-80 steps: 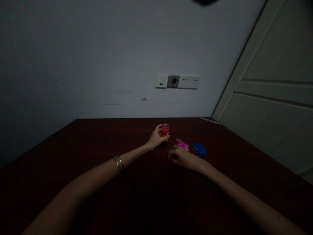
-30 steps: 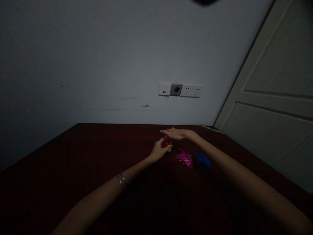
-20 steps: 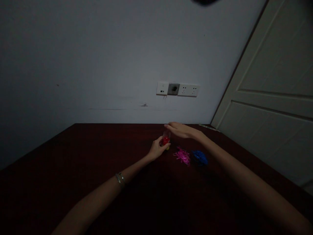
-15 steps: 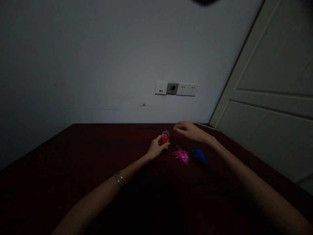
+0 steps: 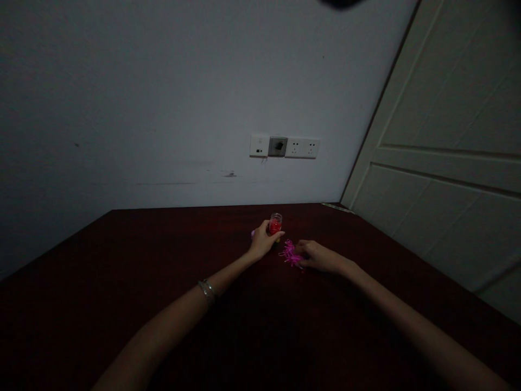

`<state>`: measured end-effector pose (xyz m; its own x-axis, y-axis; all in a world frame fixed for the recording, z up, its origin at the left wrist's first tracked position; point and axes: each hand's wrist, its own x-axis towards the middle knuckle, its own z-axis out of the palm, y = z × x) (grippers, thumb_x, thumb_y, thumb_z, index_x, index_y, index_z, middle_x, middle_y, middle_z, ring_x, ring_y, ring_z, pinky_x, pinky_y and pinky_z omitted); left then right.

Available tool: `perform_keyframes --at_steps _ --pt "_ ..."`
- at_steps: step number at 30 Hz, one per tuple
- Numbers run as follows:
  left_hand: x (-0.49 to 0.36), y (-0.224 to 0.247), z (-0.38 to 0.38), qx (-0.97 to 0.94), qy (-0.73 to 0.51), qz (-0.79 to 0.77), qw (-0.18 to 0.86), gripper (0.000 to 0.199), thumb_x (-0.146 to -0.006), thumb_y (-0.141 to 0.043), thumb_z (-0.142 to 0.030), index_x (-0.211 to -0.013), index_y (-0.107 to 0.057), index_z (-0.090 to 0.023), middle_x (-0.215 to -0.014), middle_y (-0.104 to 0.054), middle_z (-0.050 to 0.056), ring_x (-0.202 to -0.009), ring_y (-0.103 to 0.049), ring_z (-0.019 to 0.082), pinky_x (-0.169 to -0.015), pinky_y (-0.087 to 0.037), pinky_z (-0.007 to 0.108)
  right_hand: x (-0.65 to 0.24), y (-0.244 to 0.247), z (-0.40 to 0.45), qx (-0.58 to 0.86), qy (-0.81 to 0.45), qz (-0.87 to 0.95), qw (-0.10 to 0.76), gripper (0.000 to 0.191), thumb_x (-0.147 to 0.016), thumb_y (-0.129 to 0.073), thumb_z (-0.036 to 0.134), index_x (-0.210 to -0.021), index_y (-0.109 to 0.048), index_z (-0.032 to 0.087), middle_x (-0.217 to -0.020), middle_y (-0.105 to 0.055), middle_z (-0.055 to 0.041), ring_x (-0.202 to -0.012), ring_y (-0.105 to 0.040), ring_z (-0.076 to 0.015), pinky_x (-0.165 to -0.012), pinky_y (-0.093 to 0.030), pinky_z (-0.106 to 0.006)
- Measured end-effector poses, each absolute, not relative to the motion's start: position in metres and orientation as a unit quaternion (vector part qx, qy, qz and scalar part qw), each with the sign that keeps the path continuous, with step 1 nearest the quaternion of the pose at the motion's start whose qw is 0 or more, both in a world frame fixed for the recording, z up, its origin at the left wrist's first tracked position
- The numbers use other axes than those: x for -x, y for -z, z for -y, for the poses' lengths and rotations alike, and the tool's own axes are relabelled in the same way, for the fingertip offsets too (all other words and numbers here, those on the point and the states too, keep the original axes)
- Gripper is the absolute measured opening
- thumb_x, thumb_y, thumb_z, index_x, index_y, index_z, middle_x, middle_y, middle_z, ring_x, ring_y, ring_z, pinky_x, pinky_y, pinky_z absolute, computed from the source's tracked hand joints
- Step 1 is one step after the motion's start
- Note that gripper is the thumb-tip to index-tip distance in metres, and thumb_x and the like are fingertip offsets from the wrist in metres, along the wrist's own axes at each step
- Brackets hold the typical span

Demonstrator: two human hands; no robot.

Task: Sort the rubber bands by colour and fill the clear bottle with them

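Note:
My left hand (image 5: 262, 240) is wrapped round a small clear jar (image 5: 276, 218), which stands upright on the table. Red pieces fill its middle, and a bit of yellow shows near the bottom. To the right lies a loose heap of thin pink rubber bands (image 5: 290, 253). My right hand (image 5: 315, 255) is down at the right side of this heap, its fingers curled and closed on the bands; the fingertips are partly hidden. Beside the left hand's knuckles a small pale pink thing (image 5: 253, 234) peeks out, too covered to name.
The dark red table (image 5: 183, 233) meets a grey wall (image 5: 163, 108) at the back. Sockets and switches (image 5: 285, 147) sit on the wall. On the right stands a panelled door (image 5: 448, 163). A pale strip (image 5: 337, 207) lies at the table's back right edge.
My right hand has come down from above the table onto the pink rubber bands. The blue bundle beside them is now hidden from view. My left hand keeps hold of the jar.

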<state>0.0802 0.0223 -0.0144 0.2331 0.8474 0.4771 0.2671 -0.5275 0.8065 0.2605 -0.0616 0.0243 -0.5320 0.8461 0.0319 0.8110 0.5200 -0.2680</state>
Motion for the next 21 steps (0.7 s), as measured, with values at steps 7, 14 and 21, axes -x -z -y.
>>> perform_keyframes --at_steps 7,14,21 --pt "-0.0866 0.0145 -0.0221 -0.728 -0.478 -0.391 0.297 0.029 -0.067 -0.063 -0.039 -0.085 -0.053 -0.018 -0.077 -0.06 -0.001 -0.07 -0.054 0.012 -0.067 -0.04 0.023 -0.2565 -0.019 0.0695 0.486 -0.063 0.869 0.073 0.02 -0.084 -0.045 0.025 -0.079 -0.061 0.015 -0.087 -0.058 -0.0074 -0.074 -0.055 -0.014 -0.068 -0.04 -0.024" --pt "-0.0833 0.0185 -0.0229 -0.743 -0.473 -0.388 0.272 0.031 -0.068 -0.061 -0.043 -0.086 -0.053 -0.019 -0.077 -0.061 0.0 -0.069 -0.054 0.013 -0.065 -0.04 0.023 -0.2602 -0.0219 0.0681 0.511 -0.074 0.85 0.106 0.017 -0.079 -0.052 0.031 -0.086 -0.064 0.021 -0.089 -0.062 -0.0041 -0.086 -0.053 -0.0183 -0.067 -0.038 -0.025" --pt "-0.0829 0.0174 -0.0218 -0.748 -0.467 -0.392 0.261 0.031 -0.068 -0.06 -0.044 -0.086 -0.054 -0.019 -0.077 -0.061 0.0 -0.067 -0.054 0.013 -0.064 -0.039 0.023 -0.2624 -0.0209 0.0626 0.504 -0.147 0.836 0.159 0.019 -0.076 -0.055 0.031 -0.083 -0.067 0.018 -0.079 -0.063 -0.004 -0.078 -0.054 -0.0165 -0.071 -0.039 -0.027"
